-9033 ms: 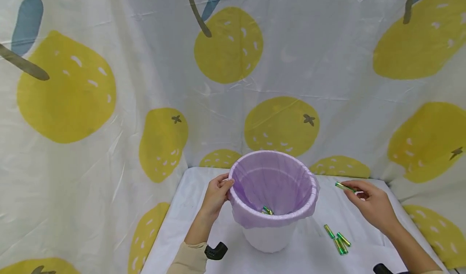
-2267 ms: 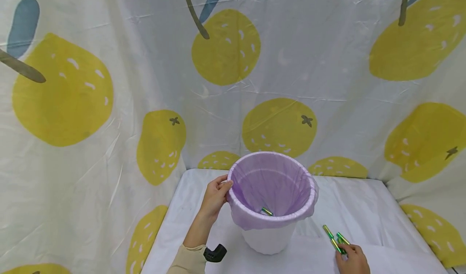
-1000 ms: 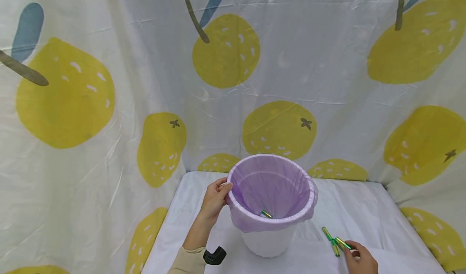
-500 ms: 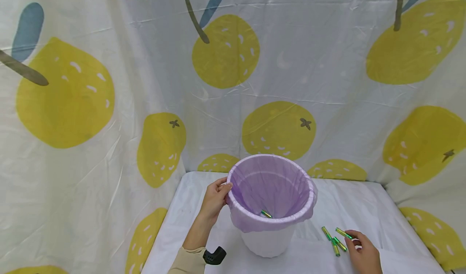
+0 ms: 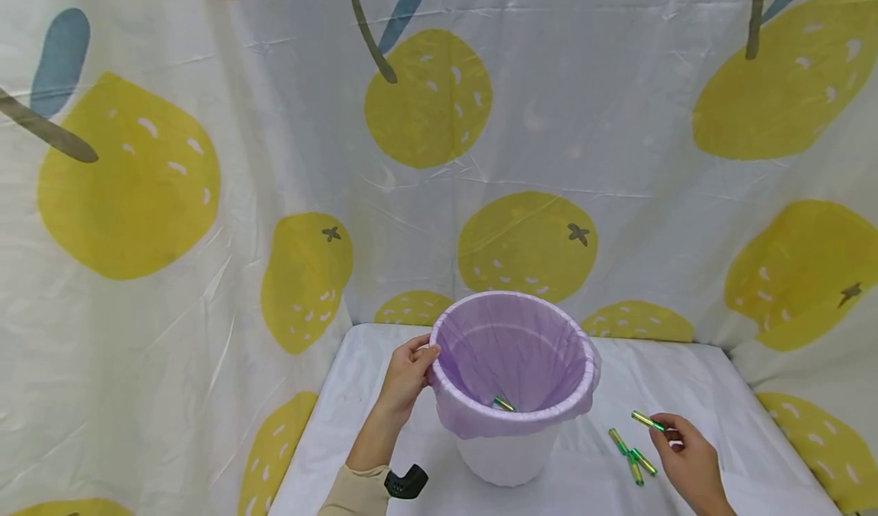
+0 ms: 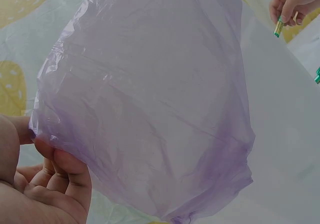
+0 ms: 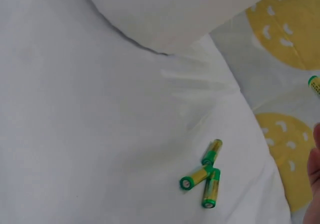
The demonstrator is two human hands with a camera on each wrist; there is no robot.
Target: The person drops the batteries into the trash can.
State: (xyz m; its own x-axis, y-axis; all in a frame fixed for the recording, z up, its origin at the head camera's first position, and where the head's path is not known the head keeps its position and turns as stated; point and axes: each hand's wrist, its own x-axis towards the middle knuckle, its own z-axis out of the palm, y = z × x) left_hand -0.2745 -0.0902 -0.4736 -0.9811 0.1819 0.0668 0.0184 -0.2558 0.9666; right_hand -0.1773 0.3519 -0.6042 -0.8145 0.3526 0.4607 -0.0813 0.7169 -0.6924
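Relative to the frame from one second ago, one battery point(image 5: 648, 421) is lifted off the group at the right and sits farther from the other three; the bin point(image 5: 504, 455) shows no clear change of position. Right hand point(image 5: 688, 459): grip clamped on the near end of that battery, the free end pointing left. Left hand point(image 5: 405, 375): grip clamped on the rim point(image 5: 528, 415) of the bin, pinching the edge of the purple liner point(image 5: 521, 356) folded over it. Location of the held battery: above the desk point(image 5: 658, 371), to the right of the bin and well apart from its mouth. Three loose batteries point(image 7: 202, 173) lie on the desk between the bin and the right hand, their ends touching or nearly so. Inside the liner, at least one more battery point(image 5: 504, 404) is visible; the front wall hides part of the bottom. Step in hand, by judgement: transfer of a single battery to the bin, pick-up complete, release not yet made. Next move, by the same judgement: raise the battery above the rim, carry it left over the mouth, and let go, with the left hand steadying the bin.
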